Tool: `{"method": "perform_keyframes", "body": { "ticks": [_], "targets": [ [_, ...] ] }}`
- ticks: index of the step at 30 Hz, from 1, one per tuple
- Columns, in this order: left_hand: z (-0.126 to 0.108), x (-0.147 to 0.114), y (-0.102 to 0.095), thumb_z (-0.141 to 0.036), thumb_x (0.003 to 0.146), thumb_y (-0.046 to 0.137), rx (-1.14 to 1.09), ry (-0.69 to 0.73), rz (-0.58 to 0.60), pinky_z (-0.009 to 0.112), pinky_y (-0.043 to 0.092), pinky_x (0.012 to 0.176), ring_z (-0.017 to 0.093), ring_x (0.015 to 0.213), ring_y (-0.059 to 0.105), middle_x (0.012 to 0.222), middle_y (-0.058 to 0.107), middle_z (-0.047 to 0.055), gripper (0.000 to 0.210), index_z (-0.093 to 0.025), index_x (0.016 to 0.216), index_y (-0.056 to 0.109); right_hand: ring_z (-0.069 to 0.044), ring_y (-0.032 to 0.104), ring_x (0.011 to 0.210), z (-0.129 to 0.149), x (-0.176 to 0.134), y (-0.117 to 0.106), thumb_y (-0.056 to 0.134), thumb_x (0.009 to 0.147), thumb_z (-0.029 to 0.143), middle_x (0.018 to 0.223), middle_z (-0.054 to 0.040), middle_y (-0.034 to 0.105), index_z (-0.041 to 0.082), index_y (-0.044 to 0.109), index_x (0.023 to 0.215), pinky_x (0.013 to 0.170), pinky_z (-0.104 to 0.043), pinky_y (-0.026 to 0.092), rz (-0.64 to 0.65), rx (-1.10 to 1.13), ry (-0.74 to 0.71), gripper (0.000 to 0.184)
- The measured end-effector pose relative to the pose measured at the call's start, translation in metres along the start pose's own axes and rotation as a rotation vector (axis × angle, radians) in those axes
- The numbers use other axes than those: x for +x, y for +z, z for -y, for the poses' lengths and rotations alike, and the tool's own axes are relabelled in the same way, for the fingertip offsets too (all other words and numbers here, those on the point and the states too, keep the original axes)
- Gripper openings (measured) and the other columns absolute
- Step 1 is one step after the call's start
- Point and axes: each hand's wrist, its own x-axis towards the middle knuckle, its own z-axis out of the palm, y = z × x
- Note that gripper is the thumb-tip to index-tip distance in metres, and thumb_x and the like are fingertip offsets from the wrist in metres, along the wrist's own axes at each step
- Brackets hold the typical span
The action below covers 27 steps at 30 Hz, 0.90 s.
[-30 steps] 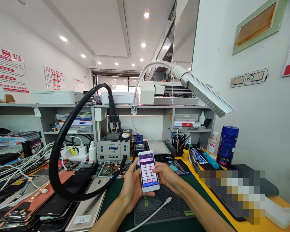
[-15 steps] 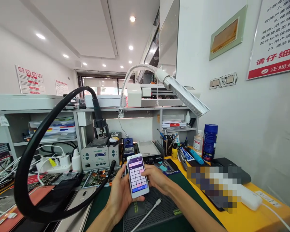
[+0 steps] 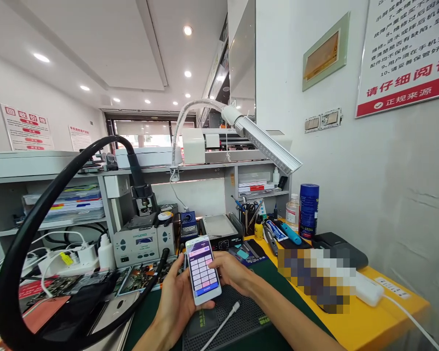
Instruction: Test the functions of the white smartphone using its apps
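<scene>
Centrally, lower middle of the frame: smartphone (image 3: 204,269), one, white, tilted, screen lit; grid of pale boxes, blue bar at foot.

Left hand (image 3: 176,297): clamped about the phone, thumb along the left edge, fingertips showing below the bottom edge.

Right hand (image 3: 234,272): at the phone's right edge, thumb tip over the screen; whether the thumb touches the glass, or the other fingers grip, cannot be told.

Beneath the hands, bottom centre: perforated mat (image 3: 241,321), dark, on a green work surface (image 3: 285,280). Upon it, white cable (image 3: 220,327), connector end near the right wrist.

Left of frame: hose (image 3: 9,282), black, looped. Control unit (image 3: 137,246), grey, small display; dropper bottle (image 3: 106,252), white, upright beside it. Lower left: tray of circuit boards (image 3: 141,279), and a handset with a metallic back (image 3: 113,314).

Right of centre: bottle (image 3: 258,230), small, yellow; can (image 3: 309,212), blue, upright. Lower right: white adapter (image 3: 369,288) with lead, on a yellow tabletop (image 3: 369,325); contents of the adjoining patch pixelated.

Upper centre: gooseneck lamp (image 3: 269,145), its head angled down to the right.
</scene>
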Motion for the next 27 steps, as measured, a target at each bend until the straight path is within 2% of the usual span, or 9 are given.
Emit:
{"method": "perform_keyframes", "body": {
  "ticks": [6, 11, 16, 20, 24, 27],
  "targets": [
    [0.000, 0.001, -0.002, -0.059, 0.088, 0.051, -0.022, -0.009, -0.013, 0.039, 0.057, 0.062, 0.029, 0.083, 0.067, 0.095, 0.068, 0.015, 0.063, -0.011, 0.128, 0.055, -0.020, 0.060, 0.080, -0.003, 0.002, -0.001, 0.057, 0.071, 0.029, 0.091, -0.0082, 0.070, 0.016, 0.068, 0.101, 0.070, -0.031, 0.044, 0.007, 0.006, -0.011, 0.034],
    [0.000, 0.000, -0.002, -0.061, 0.087, 0.051, -0.005, -0.001, 0.026, 0.042, 0.057, 0.062, 0.029, 0.082, 0.066, 0.104, 0.067, 0.017, 0.066, -0.011, 0.129, 0.054, -0.021, 0.060, 0.081, -0.002, 0.002, -0.001, 0.054, 0.071, 0.027, 0.091, -0.0086, 0.070, 0.016, 0.068, 0.101, 0.071, -0.032, 0.044, 0.001, -0.004, -0.008, 0.035],
    [0.001, 0.001, -0.002, -0.063, 0.087, 0.048, -0.020, 0.003, 0.021, 0.037, 0.056, 0.057, 0.029, 0.083, 0.066, 0.094, 0.067, 0.016, 0.068, -0.008, 0.126, 0.057, -0.021, 0.059, 0.079, 0.005, -0.002, 0.003, 0.053, 0.067, 0.025, 0.090, -0.0088, 0.070, 0.015, 0.068, 0.101, 0.070, -0.032, 0.043, -0.030, 0.038, 0.017, 0.038],
    [0.001, 0.000, -0.002, -0.067, 0.086, 0.045, -0.004, 0.011, 0.049, 0.040, 0.057, 0.056, 0.029, 0.079, 0.065, 0.096, 0.067, 0.017, 0.072, -0.005, 0.122, 0.060, -0.020, 0.056, 0.073, 0.008, -0.003, 0.006, 0.050, 0.063, 0.023, 0.084, -0.0073, 0.068, 0.015, 0.069, 0.100, 0.068, -0.032, 0.041, -0.059, 0.053, 0.044, 0.042],
    [0.000, 0.001, -0.003, -0.069, 0.086, 0.042, 0.001, 0.023, 0.082, 0.038, 0.057, 0.057, 0.030, 0.083, 0.065, 0.098, 0.066, 0.017, 0.074, -0.006, 0.121, 0.061, -0.022, 0.058, 0.081, 0.006, -0.002, 0.004, 0.051, 0.065, 0.020, 0.093, -0.0084, 0.070, 0.016, 0.067, 0.108, 0.071, -0.034, 0.042, -0.019, 0.051, 0.028, 0.046],
    [0.000, 0.001, -0.003, -0.068, 0.086, 0.044, 0.001, 0.030, 0.054, 0.036, 0.056, 0.054, 0.027, 0.078, 0.064, 0.093, 0.065, 0.014, 0.071, -0.009, 0.120, 0.062, -0.021, 0.059, 0.082, 0.004, -0.001, 0.002, 0.053, 0.070, 0.022, 0.092, -0.0072, 0.069, 0.017, 0.067, 0.106, 0.074, -0.035, 0.043, -0.006, 0.022, 0.028, 0.039]
  ]
}}
